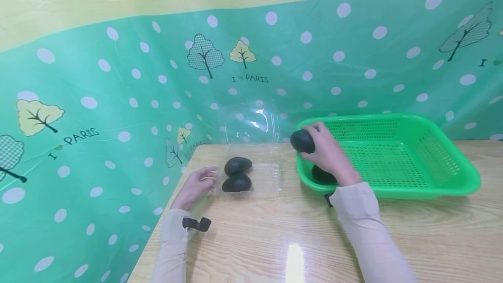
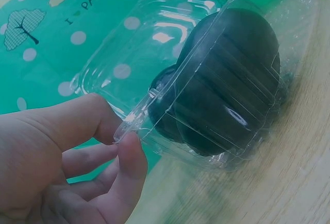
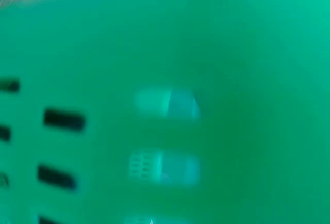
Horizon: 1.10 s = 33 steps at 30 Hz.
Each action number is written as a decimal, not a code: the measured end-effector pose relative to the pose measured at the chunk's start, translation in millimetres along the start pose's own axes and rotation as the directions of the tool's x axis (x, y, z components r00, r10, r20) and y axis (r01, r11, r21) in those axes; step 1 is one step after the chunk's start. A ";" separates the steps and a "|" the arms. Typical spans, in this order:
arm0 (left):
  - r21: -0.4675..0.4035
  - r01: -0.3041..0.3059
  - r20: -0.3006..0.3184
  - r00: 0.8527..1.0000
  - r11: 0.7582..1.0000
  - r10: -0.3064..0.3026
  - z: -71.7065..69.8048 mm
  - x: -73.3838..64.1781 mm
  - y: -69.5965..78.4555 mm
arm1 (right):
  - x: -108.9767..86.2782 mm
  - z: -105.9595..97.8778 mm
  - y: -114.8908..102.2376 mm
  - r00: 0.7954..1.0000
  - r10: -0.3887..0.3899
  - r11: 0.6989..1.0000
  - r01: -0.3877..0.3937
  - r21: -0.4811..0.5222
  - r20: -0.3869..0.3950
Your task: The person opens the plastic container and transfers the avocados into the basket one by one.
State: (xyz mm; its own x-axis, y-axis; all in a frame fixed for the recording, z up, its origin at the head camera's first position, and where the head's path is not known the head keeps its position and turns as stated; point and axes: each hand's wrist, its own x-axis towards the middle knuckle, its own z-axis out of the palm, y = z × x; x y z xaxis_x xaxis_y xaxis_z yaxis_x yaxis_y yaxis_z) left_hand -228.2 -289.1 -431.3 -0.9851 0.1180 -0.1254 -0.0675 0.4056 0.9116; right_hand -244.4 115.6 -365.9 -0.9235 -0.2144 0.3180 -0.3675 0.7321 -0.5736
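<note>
My right hand (image 1: 326, 150) grips a dark avocado (image 1: 302, 141) above the left rim of the green basket (image 1: 432, 191). Below that hand, another avocado (image 1: 323, 175) lies inside the basket, partly hidden by the wrist. Two avocados (image 1: 237, 167) (image 2: 227, 79) lie side by side in the left half of a clear plastic clamshell box (image 1: 267, 178), whose lid (image 1: 251, 121) stands raised at the back. At the box's left edge, my left hand (image 1: 198, 184) pinches the plastic rim (image 2: 135, 118) between thumb and finger. The right wrist view shows only blurred green basket wall (image 3: 216, 53).
The light wood table (image 1: 251, 239) carries both box and basket. Behind it hangs a green dotted cloth (image 1: 314, 56) with printed trees, which also runs along the left side. A black wrist-camera mount (image 1: 196, 224) juts from the left sleeve.
</note>
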 end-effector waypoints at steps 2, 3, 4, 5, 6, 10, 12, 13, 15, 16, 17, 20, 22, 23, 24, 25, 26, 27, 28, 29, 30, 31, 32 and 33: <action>-0.004 0.007 -0.001 1.000 1.000 -0.007 0.1 -0.2 0.3 | -0.2 -1.2 2.1 1.000 0.007 1.000 -0.007 -0.002 0.000; -0.003 0.007 0.001 1.000 1.000 -0.007 0.1 -0.1 0.0 | -0.6 -1.9 2.7 1.000 0.012 1.000 -0.012 -0.006 -0.001; -0.003 0.006 0.001 1.000 1.000 -0.006 0.1 0.0 -0.3 | -0.8 -2.4 3.6 1.000 0.014 1.000 -0.014 -0.009 -0.002; -0.004 0.006 0.002 1.000 1.000 -0.006 0.1 0.1 -0.5 | -1.1 -3.0 4.1 1.000 0.020 1.000 -0.020 -0.013 -0.004; -0.002 0.003 0.003 1.000 1.000 -0.003 0.0 0.4 -1.0 | -1.5 -3.7 4.7 1.000 0.023 1.000 -0.023 -0.016 -0.005; 0.000 0.000 0.004 1.000 1.000 0.000 -0.2 1.8 -2.0 | -3.1 -5.4 6.6 0.999 0.049 0.998 -0.049 -0.027 -0.001; -0.001 -0.001 0.003 1.000 1.000 0.001 -0.3 2.7 -2.8 | -4.2 -6.0 7.4 0.998 0.057 0.998 -0.057 -0.029 0.005; -0.001 -0.001 0.003 1.000 1.000 0.001 -0.4 3.1 -3.1 | -4.9 -6.1 7.9 0.998 0.062 0.998 -0.062 -0.030 0.008; -0.002 -0.004 0.002 1.000 1.000 0.004 -0.7 3.8 -3.9 | -6.4 -6.5 9.3 0.998 0.066 0.997 -0.066 -0.032 0.015; -0.003 -0.004 0.001 1.000 1.000 0.004 -0.7 4.0 -4.2 | -7.1 -6.4 10.5 0.998 0.068 0.997 -0.067 -0.035 0.019; -0.001 -0.005 0.000 1.000 1.000 0.005 -0.6 4.2 -4.3 | -7.9 -6.3 11.5 0.997 0.070 0.997 -0.069 -0.037 0.024; -0.002 -0.006 -0.001 1.000 1.000 0.006 -0.8 4.0 -3.7 | -9.9 -5.8 15.1 0.997 0.069 0.997 -0.068 -0.043 0.037; -0.007 -0.006 -0.002 1.000 1.000 0.006 -0.8 3.9 -3.3 | -10.9 -5.3 17.4 0.997 0.066 0.997 -0.064 -0.041 0.043; -0.010 -0.005 -0.002 1.000 1.000 0.005 -0.9 3.8 -3.1 | -11.4 -4.9 18.2 0.997 0.064 0.997 -0.062 -0.040 0.045; -0.015 -0.006 -0.002 1.000 1.000 0.006 -1.0 3.9 -3.1 | -11.9 -4.8 19.1 0.997 0.063 0.997 -0.061 -0.039 0.048; -0.017 -0.006 -0.001 1.000 1.000 0.006 -1.0 4.0 -3.1 | -12.4 -4.6 19.7 0.997 0.062 0.997 -0.060 -0.039 0.052; -0.020 -0.005 -0.002 1.000 1.000 0.005 -1.1 4.1 -3.3 | -12.8 -4.3 20.4 0.996 0.064 0.997 -0.062 -0.038 0.056; -0.021 -0.005 -0.003 1.000 1.000 0.005 -1.1 4.0 -3.4 | -13.2 -4.0 21.0 0.996 0.067 0.997 -0.065 -0.039 0.061; -0.023 -0.005 -0.003 1.000 1.000 0.005 -1.0 4.2 -3.5 | -13.7 -3.7 21.6 0.995 0.071 0.997 -0.068 -0.040 0.066; -0.025 -0.005 -0.002 1.000 1.000 0.005 -0.9 4.4 -3.8 | -14.1 -3.6 22.1 0.995 0.075 0.997 -0.072 -0.042 0.070; -0.026 -0.007 -0.001 1.000 1.000 0.007 -0.9 4.6 -4.0 | -14.3 -3.4 22.7 0.994 0.078 0.996 -0.075 -0.044 0.074; -0.025 -0.008 0.000 1.000 1.000 0.008 -0.9 4.6 -4.1 | -14.5 -3.1 23.1 0.994 0.082 0.996 -0.078 -0.045 0.077; -0.025 -0.008 0.000 1.000 1.000 0.008 -0.8 4.8 -4.4 | -14.7 -2.8 23.4 0.993 0.084 0.996 -0.080 -0.046 0.080; -0.025 -0.009 0.002 1.000 1.000 0.009 -0.8 5.1 -4.8 | -14.9 -2.7 23.8 0.993 0.086 0.996 -0.082 -0.047 0.082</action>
State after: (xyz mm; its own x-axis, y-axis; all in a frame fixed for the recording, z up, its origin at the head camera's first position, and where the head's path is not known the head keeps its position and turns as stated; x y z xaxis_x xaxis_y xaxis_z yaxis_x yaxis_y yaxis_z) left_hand -233.1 -291.1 -436.0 -0.9854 0.1229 -0.1182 -0.0630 0.3815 0.9222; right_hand -239.1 138.0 -382.3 -0.9574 -0.2031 0.2052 -0.2851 0.7769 -0.5614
